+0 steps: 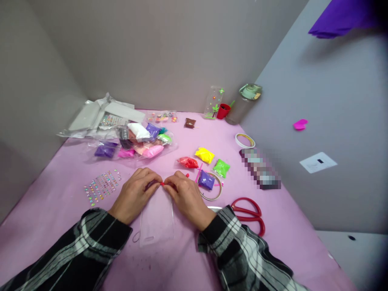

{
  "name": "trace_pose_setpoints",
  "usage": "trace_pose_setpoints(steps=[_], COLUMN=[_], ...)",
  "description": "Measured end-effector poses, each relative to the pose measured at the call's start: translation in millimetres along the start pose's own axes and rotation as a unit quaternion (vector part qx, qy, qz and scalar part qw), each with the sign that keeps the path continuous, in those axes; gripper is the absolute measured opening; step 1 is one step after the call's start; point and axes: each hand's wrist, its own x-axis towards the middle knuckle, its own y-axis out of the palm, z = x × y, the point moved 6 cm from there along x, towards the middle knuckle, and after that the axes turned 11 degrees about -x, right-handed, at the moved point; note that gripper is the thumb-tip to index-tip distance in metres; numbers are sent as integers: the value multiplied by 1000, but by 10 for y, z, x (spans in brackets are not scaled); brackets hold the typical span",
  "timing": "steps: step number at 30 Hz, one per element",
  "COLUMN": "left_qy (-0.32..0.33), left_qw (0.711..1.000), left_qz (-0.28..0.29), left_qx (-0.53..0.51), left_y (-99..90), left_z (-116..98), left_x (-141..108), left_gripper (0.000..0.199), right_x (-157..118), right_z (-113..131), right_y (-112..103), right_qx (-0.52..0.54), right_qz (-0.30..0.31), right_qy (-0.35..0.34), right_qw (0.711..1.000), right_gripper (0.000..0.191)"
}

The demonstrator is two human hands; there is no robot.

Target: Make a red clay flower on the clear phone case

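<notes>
My left hand [135, 194] and my right hand [188, 198] meet fingertip to fingertip, both closed in a pinch. Between them is a small piece of red clay [162, 184]. Below the fingers a transparent phone case [157, 228] lies flat, its top end partly hidden by my hands. Another bit of red clay [187, 175] shows just behind my right hand. Close by are packets of red clay [188, 162], yellow clay [205, 155], green clay [222, 168] and purple clay [206, 180], the purple one lying over a tape roll [220, 194].
Red-handled scissors [260, 220] lie beside my right sleeve, blades covered. A rhinestone sheet [103, 186] is at left, with bagged clay packets [142, 139] behind. A decorated case [214, 103], red cup [223, 111], bottle [242, 106] and white tape roll [245, 140] stand or lie farther back.
</notes>
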Motion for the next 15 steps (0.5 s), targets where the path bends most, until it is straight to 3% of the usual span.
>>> trace_pose_setpoints(steps=[15], left_qy=[-3], left_qw=[1000], left_qz=[5], left_qx=[-2], left_y=[-14], left_z=[6], left_x=[-12], left_gripper=[13], right_x=[-32], right_z=[66], right_y=[-51], right_qx=[-62], right_qz=[-1], right_qy=[-36], right_qw=[997], right_gripper=[20])
